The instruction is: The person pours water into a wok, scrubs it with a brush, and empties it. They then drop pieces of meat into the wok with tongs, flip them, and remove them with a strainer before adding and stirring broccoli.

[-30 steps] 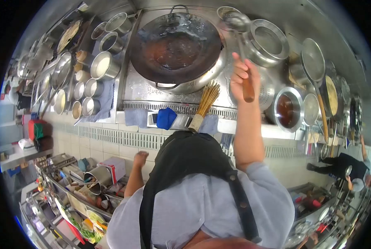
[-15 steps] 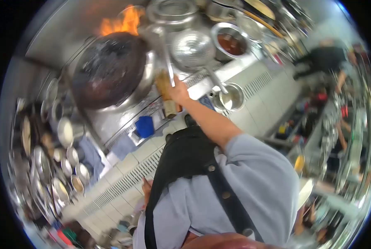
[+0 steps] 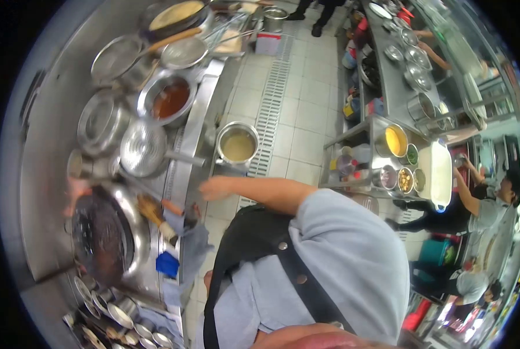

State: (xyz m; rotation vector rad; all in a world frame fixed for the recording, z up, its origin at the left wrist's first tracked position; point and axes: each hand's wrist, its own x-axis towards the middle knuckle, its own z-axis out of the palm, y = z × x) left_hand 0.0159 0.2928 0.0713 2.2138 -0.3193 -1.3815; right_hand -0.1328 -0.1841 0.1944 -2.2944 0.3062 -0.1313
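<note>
My right hand (image 3: 215, 189) is over the stove's front edge, slightly blurred, fingers loosely bent, with nothing visible in it. It is nearest to the handle of a perforated metal strainer (image 3: 143, 148), without touching it. Below it a bamboo brush (image 3: 154, 216) lies beside a dark wok (image 3: 101, 238) set in a steel ring. Only a sliver of my left hand (image 3: 207, 279) shows beside the black apron; its fingers are hidden. Beyond my right hand a steel pot (image 3: 237, 144) holds a cloudy yellowish liquid.
A bowl of reddish-brown sauce (image 3: 170, 100) and a wire sieve (image 3: 184, 53) are on the stove. A blue cloth (image 3: 167, 264) lies at its edge. Across the tiled aisle stands a steel rack (image 3: 353, 136) with filled containers. Co-workers (image 3: 492, 203) are at the right.
My view has swung to the right. The metal handle that was in my right hand no longer shows there. The flame at the wok has shrunk to a faint glow.
</note>
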